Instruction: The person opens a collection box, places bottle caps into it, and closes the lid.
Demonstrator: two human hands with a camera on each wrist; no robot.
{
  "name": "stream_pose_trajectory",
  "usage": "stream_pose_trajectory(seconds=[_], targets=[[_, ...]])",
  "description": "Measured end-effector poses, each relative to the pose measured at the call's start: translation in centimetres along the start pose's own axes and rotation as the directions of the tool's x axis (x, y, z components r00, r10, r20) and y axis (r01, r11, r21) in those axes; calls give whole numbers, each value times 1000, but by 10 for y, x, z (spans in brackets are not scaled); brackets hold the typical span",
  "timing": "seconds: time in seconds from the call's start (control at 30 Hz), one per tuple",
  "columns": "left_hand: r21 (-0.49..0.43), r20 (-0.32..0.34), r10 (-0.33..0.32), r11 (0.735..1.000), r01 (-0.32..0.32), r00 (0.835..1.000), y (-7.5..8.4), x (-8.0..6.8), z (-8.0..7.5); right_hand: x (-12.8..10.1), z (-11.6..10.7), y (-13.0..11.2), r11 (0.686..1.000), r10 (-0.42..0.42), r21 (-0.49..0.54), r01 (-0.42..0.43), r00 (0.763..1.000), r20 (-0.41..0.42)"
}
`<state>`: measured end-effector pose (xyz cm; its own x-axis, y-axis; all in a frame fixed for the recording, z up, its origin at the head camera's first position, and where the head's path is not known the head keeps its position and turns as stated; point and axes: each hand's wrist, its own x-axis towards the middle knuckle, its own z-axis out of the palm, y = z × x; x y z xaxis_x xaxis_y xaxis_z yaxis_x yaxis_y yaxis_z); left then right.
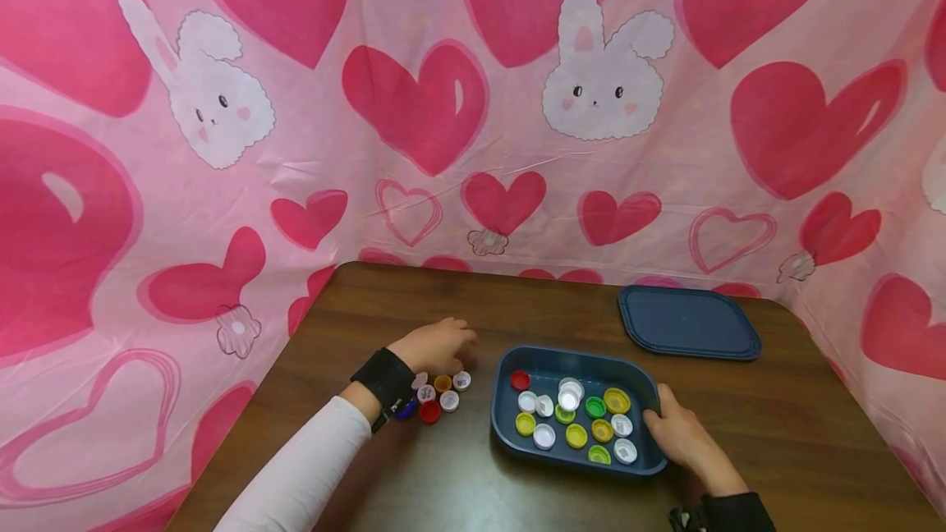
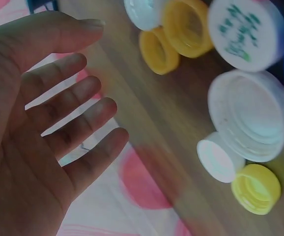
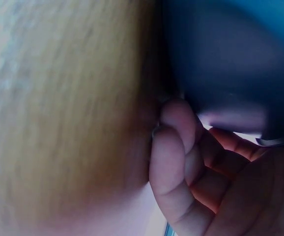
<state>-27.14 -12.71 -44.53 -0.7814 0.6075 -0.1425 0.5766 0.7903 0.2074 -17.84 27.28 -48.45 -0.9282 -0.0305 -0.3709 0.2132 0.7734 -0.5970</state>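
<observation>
**Two hands at work with bottle caps and a blue tray**

Two hands rest on the brown desk. The left hand lies at 9 o'clock from the blue tray, with its fingers straight and spread, holding nothing. Just below this hand, toward the sleeve, is a small group of loose caps: white, orange, red and one dark blue. In the left wrist view the open palm is beside white and yellow caps, and it is apart from them.

The right hand grips the tray at its 3 o'clock edge, with the thumb over the rim. In the right wrist view the fingers curl under the dark blue wall.

Inside the tray lie many caps, white, yellow, green and one red, mostly in the middle and on the right side.

At 1 o'clock from the tray, well apart, a flat blue lid lies on the desk. Pink cloth with hearts and rabbits hangs behind.
</observation>
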Motion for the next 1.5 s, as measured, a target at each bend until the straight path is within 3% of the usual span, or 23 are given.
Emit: stream_pose_trajectory(seconds=[0.7,1.5], targets=[[-62,38,-11,998,13,999,-12,2,16,1,1,1,1000,5,-6,-5,1000,-4],[-62,70,-42,997,46,997,-11,6,23,1,1,1,1000,15,-10,-15,1000,-1]])
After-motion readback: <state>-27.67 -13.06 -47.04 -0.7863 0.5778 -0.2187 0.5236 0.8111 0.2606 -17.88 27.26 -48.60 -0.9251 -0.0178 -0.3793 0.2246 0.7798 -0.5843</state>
